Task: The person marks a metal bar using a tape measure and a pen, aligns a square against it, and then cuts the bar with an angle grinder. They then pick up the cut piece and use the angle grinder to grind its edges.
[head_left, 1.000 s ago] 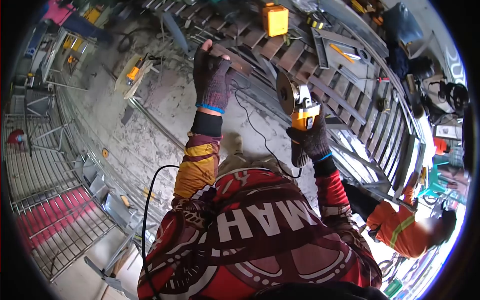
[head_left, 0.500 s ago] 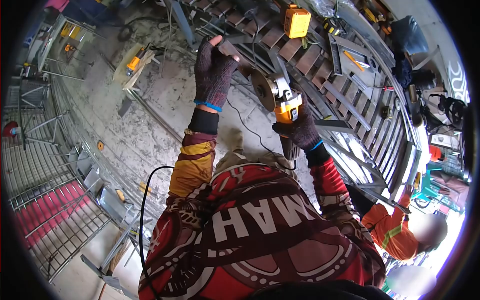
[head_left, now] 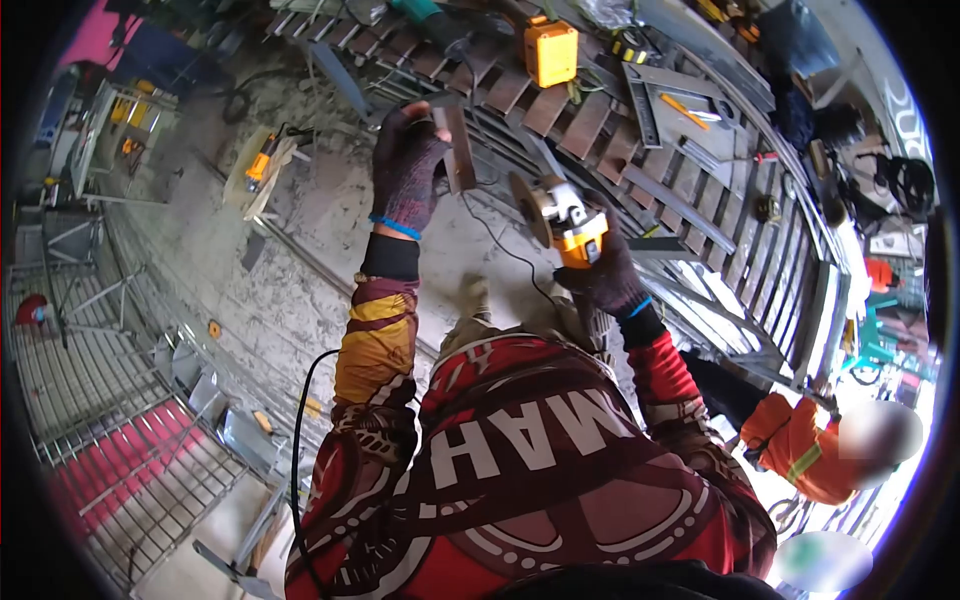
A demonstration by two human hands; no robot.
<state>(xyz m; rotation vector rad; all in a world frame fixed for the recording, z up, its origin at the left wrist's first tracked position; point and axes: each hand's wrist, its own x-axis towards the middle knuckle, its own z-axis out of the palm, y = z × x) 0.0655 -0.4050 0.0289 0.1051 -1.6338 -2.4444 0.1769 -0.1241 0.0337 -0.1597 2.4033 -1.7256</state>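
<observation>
My left hand (head_left: 408, 170), in a dark knit fingerless glove, grips a flat brown metal piece (head_left: 458, 150) that stands out to the right of the fingers. Gloved as well, my right hand (head_left: 602, 268) is wrapped round a yellow and silver angle grinder (head_left: 578, 232). The grinder's disc (head_left: 530, 208) faces left, with a gap between it and the metal piece. A black cable hangs below the metal piece.
Ahead is a slatted metal rack (head_left: 580, 125) bearing a yellow box (head_left: 551, 52), a tape measure (head_left: 630, 44) and a square (head_left: 642, 108). Another yellow tool (head_left: 262, 162) lies at left. A person in orange (head_left: 800, 445) is at lower right. Metal grilles (head_left: 130, 450) stand at lower left.
The metal piece has come away from the grinder's disc and turned more upright. My left hand has moved slightly left and down. The view has shifted a little.
</observation>
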